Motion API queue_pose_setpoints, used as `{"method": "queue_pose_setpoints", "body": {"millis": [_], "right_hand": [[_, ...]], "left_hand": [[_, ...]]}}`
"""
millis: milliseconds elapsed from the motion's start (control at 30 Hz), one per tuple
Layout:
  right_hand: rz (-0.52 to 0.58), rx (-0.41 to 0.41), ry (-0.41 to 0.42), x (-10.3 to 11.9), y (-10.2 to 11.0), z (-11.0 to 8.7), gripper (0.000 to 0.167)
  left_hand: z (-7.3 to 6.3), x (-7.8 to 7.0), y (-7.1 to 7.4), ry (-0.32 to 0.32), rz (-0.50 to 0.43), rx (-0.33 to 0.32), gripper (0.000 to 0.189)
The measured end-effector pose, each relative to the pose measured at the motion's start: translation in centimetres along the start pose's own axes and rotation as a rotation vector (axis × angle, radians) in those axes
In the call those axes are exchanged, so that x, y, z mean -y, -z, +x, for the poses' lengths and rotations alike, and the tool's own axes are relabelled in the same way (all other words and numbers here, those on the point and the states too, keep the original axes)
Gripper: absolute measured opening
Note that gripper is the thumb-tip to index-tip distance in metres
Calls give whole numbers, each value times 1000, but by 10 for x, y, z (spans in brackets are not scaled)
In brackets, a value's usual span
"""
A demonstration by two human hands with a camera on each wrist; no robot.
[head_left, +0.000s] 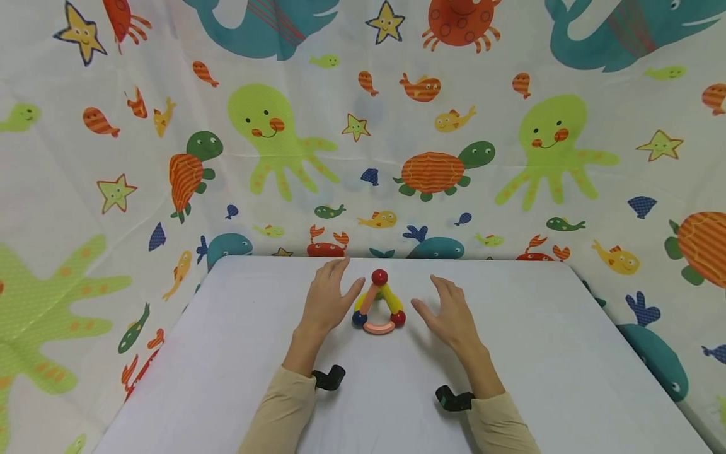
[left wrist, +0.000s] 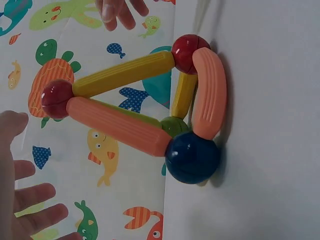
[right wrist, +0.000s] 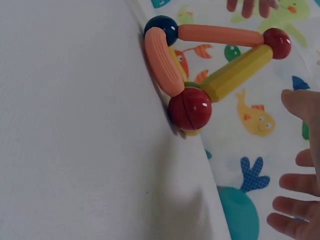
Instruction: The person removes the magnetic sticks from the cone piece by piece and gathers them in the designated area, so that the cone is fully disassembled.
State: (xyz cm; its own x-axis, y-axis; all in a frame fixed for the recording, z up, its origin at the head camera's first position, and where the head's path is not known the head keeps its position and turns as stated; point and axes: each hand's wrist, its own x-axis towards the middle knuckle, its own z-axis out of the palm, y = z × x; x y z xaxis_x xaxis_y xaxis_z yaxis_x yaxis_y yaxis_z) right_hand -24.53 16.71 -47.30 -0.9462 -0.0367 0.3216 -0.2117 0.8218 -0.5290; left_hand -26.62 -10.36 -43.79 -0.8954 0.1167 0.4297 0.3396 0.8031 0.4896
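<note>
A pyramid of toy building rods and balls (head_left: pixel 371 301) stands on the white table. Its peak is a red ball (head_left: pixel 379 277); at the base sit a blue ball (left wrist: pixel 192 157), another red ball (right wrist: pixel 190 108) and, at the back, a green ball (left wrist: pixel 174 127). A curved salmon rod (left wrist: pixel 210 93) joins the blue and red base balls in front, while straight salmon and yellow rods (right wrist: pixel 237 73) slope up to the peak. My left hand (head_left: pixel 328 301) is held just left of the pyramid, fingers spread, apart from it. On the other side, my right hand (head_left: pixel 450 317) is also empty, with thumb and fingers apart.
The white table (head_left: pixel 238 378) reaches back to a hanging cloth (head_left: pixel 351 170) printed with sea animals. Its far edge runs close behind the pyramid. Each wrist wears a small black camera (head_left: pixel 330 378).
</note>
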Motion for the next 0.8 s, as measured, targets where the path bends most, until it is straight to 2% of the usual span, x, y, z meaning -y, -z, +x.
{"method": "queue_pose_setpoints", "body": {"millis": [400, 667, 800], "right_hand": [[47, 73, 22, 11, -20, -1, 71], [98, 100, 40, 14, -37, 2, 67], [108, 114, 30, 14, -45, 0, 64]], "left_hand": [[12, -21, -8, -132, -57, 35, 58], [18, -28, -12, -178, -47, 37, 55], [19, -31, -12, -189, -13, 78, 55]]}}
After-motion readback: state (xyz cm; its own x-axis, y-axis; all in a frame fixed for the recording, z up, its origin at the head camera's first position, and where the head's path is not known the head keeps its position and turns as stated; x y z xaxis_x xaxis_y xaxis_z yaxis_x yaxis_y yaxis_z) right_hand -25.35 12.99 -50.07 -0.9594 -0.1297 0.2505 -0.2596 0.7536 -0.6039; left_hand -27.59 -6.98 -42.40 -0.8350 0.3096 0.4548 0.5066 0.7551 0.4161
